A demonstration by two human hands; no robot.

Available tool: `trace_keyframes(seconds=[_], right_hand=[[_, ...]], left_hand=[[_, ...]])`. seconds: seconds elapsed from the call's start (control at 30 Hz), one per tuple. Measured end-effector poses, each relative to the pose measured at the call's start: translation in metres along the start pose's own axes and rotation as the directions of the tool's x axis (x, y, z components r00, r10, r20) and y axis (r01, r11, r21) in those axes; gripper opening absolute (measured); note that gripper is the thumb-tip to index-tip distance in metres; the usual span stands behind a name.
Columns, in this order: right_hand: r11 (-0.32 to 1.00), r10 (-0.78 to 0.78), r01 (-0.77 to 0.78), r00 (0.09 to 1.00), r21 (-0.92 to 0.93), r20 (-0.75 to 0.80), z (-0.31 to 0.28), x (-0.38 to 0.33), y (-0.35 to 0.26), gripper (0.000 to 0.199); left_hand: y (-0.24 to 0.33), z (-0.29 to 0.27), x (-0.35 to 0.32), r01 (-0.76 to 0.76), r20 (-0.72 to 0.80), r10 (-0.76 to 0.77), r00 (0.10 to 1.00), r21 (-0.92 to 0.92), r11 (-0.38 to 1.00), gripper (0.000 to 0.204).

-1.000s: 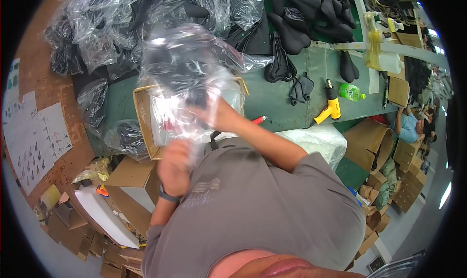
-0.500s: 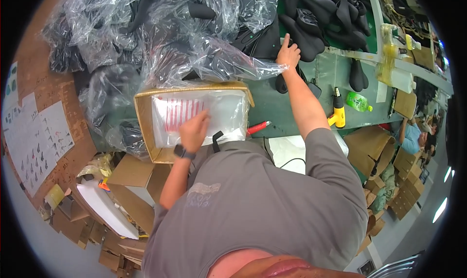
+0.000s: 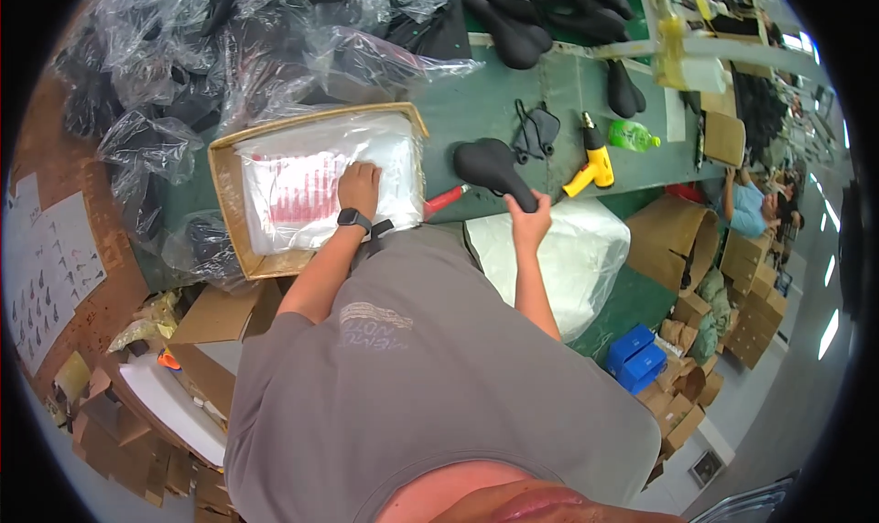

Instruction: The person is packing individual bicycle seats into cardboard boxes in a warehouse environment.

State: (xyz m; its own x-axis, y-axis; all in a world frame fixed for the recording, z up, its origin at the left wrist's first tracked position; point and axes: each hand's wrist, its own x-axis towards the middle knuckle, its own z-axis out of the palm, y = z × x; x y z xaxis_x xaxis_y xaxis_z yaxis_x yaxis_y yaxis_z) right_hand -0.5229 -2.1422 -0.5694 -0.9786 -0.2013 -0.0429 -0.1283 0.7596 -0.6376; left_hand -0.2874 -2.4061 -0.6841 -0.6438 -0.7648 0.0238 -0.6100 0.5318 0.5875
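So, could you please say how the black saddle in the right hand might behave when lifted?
The black saddle is probably stiff, given its smooth, moulded shape. Its broad rear may dip, since the right hand holds the narrow nose.

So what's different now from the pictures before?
The plastic-wrapped bundle was let go beyond the box. The right hand reached out, took a black saddle and brought it toward the body, held by its narrow end. The left hand is now on the clear plastic inside the box. The yellow heat gun and green bottle stayed put.
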Motion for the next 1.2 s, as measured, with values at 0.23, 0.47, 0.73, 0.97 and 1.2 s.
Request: trace_keyframes(seconds=[0.23, 0.47, 0.73, 0.97, 1.2], right_hand=[[0.88, -0.02, 0.143, 0.964, -0.452, 0.265, 0.034, -0.051, 0.041, 0.084], [0.463, 0.028, -0.71, 0.61, 0.531, 0.792, -0.022, -0.085, -0.002, 0.057], [0.954, -0.262, 0.006, 0.495, 0.298, 0.829, 0.08, -0.122, -0.101, 0.076], [0.757, -0.466, 0.622, 0.302, 0.198, 0.832, 0.101, -0.089, -0.1, 0.086], [0.491, -0.174, -0.866, 0.013, 0.099, 0.985, 0.033, -0.038, -0.221, 0.088]], left_hand=[[-0.002, 0.016, -0.01, -0.077, -0.014, 0.078, 0.997, 0.093, 0.993, 0.019], [-0.018, -0.015, -0.039, 0.329, 0.208, -0.267, 0.941, -0.382, 0.863, 0.025], [-0.102, 0.014, -0.059, 0.581, 0.389, -0.46, 0.798, -0.698, 0.418, 0.021], [0.022, -0.147, -0.027, -0.26, -0.214, 0.19, 0.958, -0.372, 0.891, 0.012], [0.063, -0.287, -0.051, 0.258, 0.318, -0.2, 0.927, -0.925, -0.278, 0.017]])
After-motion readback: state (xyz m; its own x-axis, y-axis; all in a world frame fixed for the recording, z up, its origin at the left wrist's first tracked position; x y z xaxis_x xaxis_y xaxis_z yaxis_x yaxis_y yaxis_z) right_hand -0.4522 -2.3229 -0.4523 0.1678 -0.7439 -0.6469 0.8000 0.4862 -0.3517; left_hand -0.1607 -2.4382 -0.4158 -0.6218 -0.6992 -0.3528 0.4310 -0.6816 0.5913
